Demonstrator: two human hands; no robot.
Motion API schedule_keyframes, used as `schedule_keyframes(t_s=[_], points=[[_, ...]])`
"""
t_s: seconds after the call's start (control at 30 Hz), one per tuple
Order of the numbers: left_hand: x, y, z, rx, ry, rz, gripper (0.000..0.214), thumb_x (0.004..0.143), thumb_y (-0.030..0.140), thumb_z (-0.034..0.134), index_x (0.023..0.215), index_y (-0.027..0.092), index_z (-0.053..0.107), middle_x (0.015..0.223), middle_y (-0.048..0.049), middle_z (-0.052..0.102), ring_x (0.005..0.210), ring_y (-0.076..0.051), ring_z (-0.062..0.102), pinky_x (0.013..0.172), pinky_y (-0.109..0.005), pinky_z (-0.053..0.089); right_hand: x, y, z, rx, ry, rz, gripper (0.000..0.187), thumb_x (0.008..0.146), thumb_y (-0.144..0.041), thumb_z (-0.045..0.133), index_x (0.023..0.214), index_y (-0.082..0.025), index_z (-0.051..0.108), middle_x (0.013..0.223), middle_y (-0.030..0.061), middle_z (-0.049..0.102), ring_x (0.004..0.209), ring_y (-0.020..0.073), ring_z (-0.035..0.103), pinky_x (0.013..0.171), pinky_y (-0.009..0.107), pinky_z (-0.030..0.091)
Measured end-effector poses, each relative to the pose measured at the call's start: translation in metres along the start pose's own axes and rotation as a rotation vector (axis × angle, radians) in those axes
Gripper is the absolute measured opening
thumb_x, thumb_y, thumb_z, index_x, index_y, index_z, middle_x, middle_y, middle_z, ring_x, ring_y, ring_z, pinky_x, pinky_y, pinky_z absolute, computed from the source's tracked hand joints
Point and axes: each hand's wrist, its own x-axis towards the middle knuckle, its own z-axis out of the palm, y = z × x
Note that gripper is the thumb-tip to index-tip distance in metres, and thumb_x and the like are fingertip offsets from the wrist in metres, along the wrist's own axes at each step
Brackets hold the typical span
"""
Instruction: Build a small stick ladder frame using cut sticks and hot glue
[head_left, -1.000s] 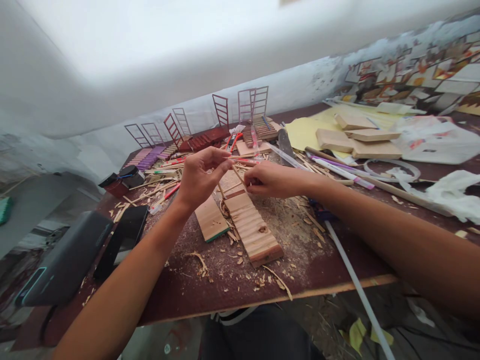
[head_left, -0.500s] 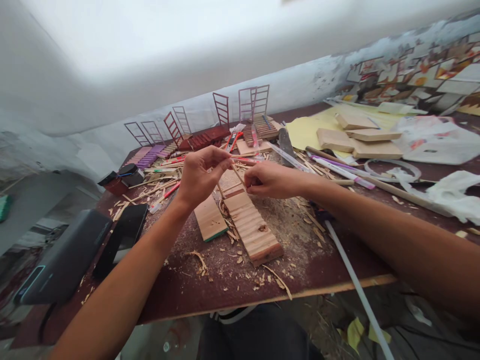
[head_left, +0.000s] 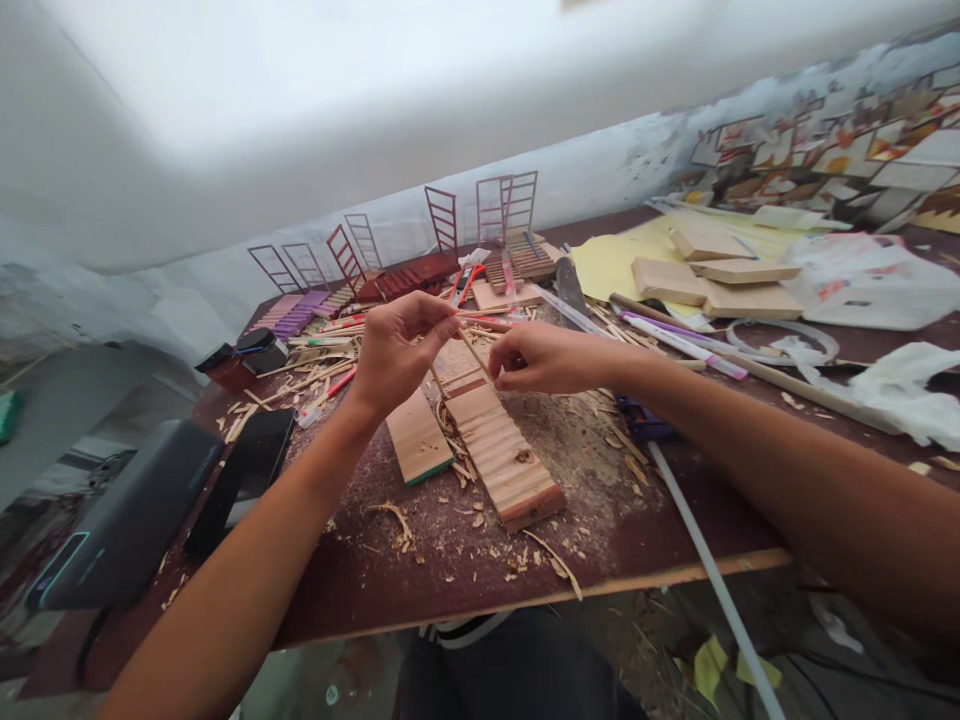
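My left hand (head_left: pixel 405 350) is closed in a pinch on thin wooden sticks, held above the far end of a ridged wooden block (head_left: pixel 502 440). One thin wooden stick (head_left: pixel 474 352) slants down from those fingertips to my right hand (head_left: pixel 536 358). The right fingers are curled shut at its lower end; their exact grip is partly hidden. Another thin stick (head_left: pixel 438 382) angles down below my left fingers, and I cannot tell whether the two are joined. Left of the ridged block lies a smooth wooden board (head_left: pixel 418 436) with a green edge.
Shavings and loose sticks litter the dark red table (head_left: pixel 360 590). Small ladder-backed wooden pieces (head_left: pixel 442 220) stand along the wall. A black phone (head_left: pixel 244 480) and a dark power bank (head_left: pixel 127 510) lie left. Wood blocks (head_left: pixel 716 280), a plastic bag (head_left: pixel 874 280) and a pale rod (head_left: pixel 705 550) are right.
Both hands stay almost in place with the sticks. The left fingertips and the slanting stick have shifted very slightly left; more of a blue object shows under my right forearm.
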Motion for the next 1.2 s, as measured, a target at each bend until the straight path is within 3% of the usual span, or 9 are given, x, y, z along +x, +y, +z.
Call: schedule_keyframes(t_s=[0.23, 0.37, 0.73, 0.93, 1.07, 1.2], points=[[0.0, -0.001, -0.001, -0.017, 0.013, -0.009, 0.007, 0.085, 0.02, 0.075, 0.088, 0.017, 0.069, 0.081, -0.0029, 0.074, 0.074, -0.013, 0.073, 0.07, -0.027, 0.062, 0.003, 0.002, 0.007, 0.031, 0.006, 0.011, 0.012, 0.087, -0.017, 0.06, 0.076, -0.015, 0.062, 0.067, -0.0006, 0.055, 0.063, 0.0123, 0.046, 0.061, 0.028, 0.034], [-0.001, -0.001, -0.001, 0.02, 0.011, -0.034, 0.014, 0.085, 0.021, 0.075, 0.097, 0.017, 0.071, 0.085, -0.0038, 0.075, 0.075, -0.014, 0.073, 0.069, -0.027, 0.062, 0.006, 0.004, 0.011, 0.04, 0.036, 0.035, 0.012, 0.086, -0.014, 0.059, 0.074, -0.016, 0.058, 0.068, -0.0003, 0.053, 0.065, 0.013, 0.045, 0.062, 0.028, 0.034], [0.0, 0.0, 0.002, 0.034, 0.025, -0.014, 0.012, 0.086, 0.019, 0.074, 0.097, 0.016, 0.073, 0.088, -0.0044, 0.077, 0.075, -0.014, 0.073, 0.071, -0.027, 0.062, 0.007, 0.002, 0.019, 0.037, 0.121, 0.1, 0.012, 0.077, -0.007, 0.057, 0.07, -0.018, 0.056, 0.067, -0.0002, 0.055, 0.064, 0.0133, 0.046, 0.06, 0.029, 0.031], [0.0, -0.001, 0.0, 0.057, -0.001, -0.009, 0.015, 0.087, 0.019, 0.072, 0.102, 0.018, 0.072, 0.081, -0.0017, 0.074, 0.073, -0.014, 0.073, 0.069, -0.027, 0.058, 0.003, -0.001, 0.017, -0.043, 0.169, -0.013, 0.022, 0.075, -0.003, 0.056, 0.062, -0.019, 0.048, 0.061, -0.0019, 0.049, 0.061, 0.0122, 0.04, 0.063, 0.03, 0.029], [0.001, -0.002, -0.001, 0.031, 0.019, -0.017, 0.017, 0.086, 0.015, 0.072, 0.103, 0.018, 0.071, 0.076, 0.0003, 0.072, 0.072, -0.013, 0.072, 0.069, -0.025, 0.057, 0.001, -0.004, 0.011, -0.086, 0.185, -0.079, 0.018, 0.078, -0.003, 0.056, 0.065, -0.016, 0.058, 0.064, 0.0, 0.055, 0.063, 0.0122, 0.043, 0.066, 0.03, 0.031], [0.001, -0.004, -0.001, 0.022, 0.037, 0.006, 0.017, 0.086, 0.013, 0.073, 0.102, 0.018, 0.071, 0.077, 0.0011, 0.072, 0.07, -0.011, 0.071, 0.066, -0.022, 0.055, 0.002, -0.005, 0.007, -0.031, 0.132, -0.002, 0.013, 0.079, -0.007, 0.059, 0.077, -0.013, 0.071, 0.07, 0.0026, 0.064, 0.065, 0.0135, 0.051, 0.065, 0.029, 0.035]])
